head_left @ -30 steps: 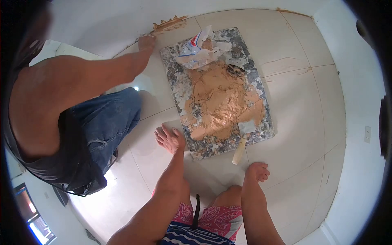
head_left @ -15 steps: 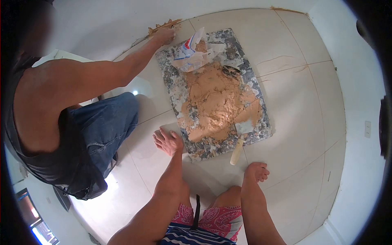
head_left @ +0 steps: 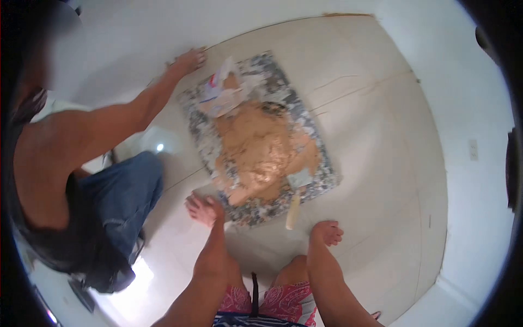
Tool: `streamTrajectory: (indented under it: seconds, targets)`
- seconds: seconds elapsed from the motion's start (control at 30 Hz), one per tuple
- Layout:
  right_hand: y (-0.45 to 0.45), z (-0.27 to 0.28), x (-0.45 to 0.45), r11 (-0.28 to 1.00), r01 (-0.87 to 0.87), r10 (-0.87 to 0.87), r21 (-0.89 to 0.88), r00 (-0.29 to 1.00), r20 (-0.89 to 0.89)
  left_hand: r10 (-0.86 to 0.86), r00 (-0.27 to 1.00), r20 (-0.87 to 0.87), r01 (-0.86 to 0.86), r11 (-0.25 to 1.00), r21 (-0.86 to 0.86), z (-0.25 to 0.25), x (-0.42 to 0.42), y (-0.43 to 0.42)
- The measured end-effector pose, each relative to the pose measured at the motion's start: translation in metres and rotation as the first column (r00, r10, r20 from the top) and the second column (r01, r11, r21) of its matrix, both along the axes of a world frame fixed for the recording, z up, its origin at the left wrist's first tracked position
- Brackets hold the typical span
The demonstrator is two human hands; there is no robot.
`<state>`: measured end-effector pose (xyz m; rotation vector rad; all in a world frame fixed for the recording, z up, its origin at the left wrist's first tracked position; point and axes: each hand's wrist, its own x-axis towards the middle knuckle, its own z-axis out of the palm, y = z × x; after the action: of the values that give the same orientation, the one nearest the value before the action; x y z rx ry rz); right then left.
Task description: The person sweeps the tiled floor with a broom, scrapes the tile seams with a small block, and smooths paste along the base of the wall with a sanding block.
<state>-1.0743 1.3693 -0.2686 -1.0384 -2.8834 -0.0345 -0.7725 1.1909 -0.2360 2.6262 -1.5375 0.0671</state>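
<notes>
My left hand [head_left: 204, 210] rests on the floor tiles with fingers spread, left of the board's near corner, and holds nothing. To the right, my right hand [head_left: 327, 233] is low over or on the floor; its fingers are loosely bent and a little apart, with nothing seen in them. Between and beyond my hands lies a speckled, stained board [head_left: 196, 128] bearing a mound of wet tan paste [head_left: 256, 141]. A putty knife [head_left: 294, 210] lies at the near right edge, its blade on the board and its pale handle pointing toward me.
A torn, open bag [head_left: 223, 98] of tan material sits on the board's far end, by a dark blotched object [head_left: 274, 108]. At left a co-worker [head_left: 43, 218] squats, one hand [head_left: 190, 59] at the wall's base. White walls [head_left: 414, 71] border the tiled floor [head_left: 376, 180].
The view has shifted, so the board and both hands appear further left and slightly lower. The co-worker's hand has moved left along the wall's base. My hands keep about the same pose.
</notes>
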Motion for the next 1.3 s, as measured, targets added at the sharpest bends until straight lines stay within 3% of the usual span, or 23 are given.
streamTrajectory:
  seconds: [0.27,0.97,1.13,1.3]
  targets:
    - [-0.002,0.003,-0.001,0.985,0.162,-0.167,-0.054,0.980,-0.111,-0.024,1.000,-0.006,0.024,0.999,-0.029,0.008,-0.006,0.002]
    - [0.001,0.003,-0.001,0.975,0.220,-0.223,-0.039,0.972,-0.073,-0.014,1.000,-0.013,0.014,0.999,-0.038,0.008,-0.005,0.003]
    - [0.002,-0.001,-0.002,0.994,0.101,-0.102,-0.038,0.995,-0.007,0.044,0.999,-0.017,-0.044,0.999,-0.011,0.012,-0.004,0.002]
    - [0.007,-0.005,-0.003,0.999,-0.013,0.015,-0.047,0.999,0.047,-0.005,0.998,-0.056,0.002,0.998,-0.061,0.011,-0.005,0.002]
